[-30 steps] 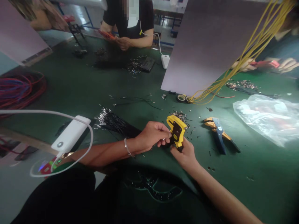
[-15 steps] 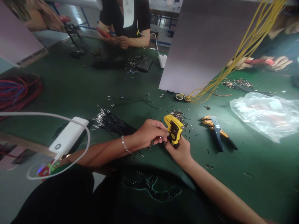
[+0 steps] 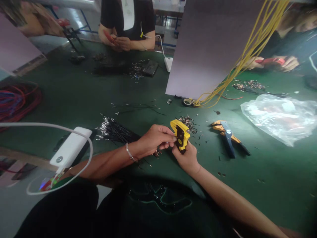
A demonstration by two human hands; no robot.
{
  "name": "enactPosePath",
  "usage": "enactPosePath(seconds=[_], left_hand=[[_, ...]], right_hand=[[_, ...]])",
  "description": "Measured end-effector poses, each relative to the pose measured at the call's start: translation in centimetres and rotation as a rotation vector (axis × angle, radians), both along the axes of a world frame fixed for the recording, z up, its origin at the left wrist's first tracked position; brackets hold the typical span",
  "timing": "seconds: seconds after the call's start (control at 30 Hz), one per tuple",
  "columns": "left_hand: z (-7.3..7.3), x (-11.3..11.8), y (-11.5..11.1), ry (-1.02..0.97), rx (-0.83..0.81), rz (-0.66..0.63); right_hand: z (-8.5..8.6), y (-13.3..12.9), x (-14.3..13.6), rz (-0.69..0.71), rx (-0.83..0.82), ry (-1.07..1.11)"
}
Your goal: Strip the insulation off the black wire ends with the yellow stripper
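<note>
My right hand [image 3: 187, 158] is wrapped round a yellow and black crimping tool [image 3: 180, 135], held upright with its head tilted to the left. My left hand [image 3: 160, 138] is closed in a pinch, its thumb and fingertips right against the tool's left side. What the pinch holds is too small and too covered to make out. Behind my left wrist lies a bundle of black wires [image 3: 119, 129] with silvery ends toward the left. A pile of small metal terminals [image 3: 189, 124] sits just beyond the tool.
Blue and orange wire strippers [image 3: 228, 135] lie to the right, near a clear plastic bag [image 3: 284, 115]. Left stands a white power bank [image 3: 71, 145] with its cable. Yellow wires [image 3: 237, 79] hang past a grey panel [image 3: 203, 43]. Co-workers sit opposite, holding red tools.
The whole view has shifted slightly, so most things appear a little farther left. My hands keep the same hold, with the left pinch still at the tool.
</note>
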State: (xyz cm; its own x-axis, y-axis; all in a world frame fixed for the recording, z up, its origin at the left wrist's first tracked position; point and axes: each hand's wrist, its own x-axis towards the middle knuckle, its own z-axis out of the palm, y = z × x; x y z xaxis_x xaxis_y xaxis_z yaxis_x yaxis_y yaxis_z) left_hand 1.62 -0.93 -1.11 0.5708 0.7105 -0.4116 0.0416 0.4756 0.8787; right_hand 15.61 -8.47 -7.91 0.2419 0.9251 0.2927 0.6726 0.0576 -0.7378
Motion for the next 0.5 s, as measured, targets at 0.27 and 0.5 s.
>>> enactPosePath(seconds=[0.27,0.5], left_hand=[[0.45,0.13,-0.05,-0.036,-0.002,0.023],[0.71,-0.02,0.00,0.029,-0.002,-0.010]], right_hand=[[-0.45,0.43,-0.08,-0.021,0.042,0.055],[-0.10,0.70,-0.08,-0.035,0.011,0.099]])
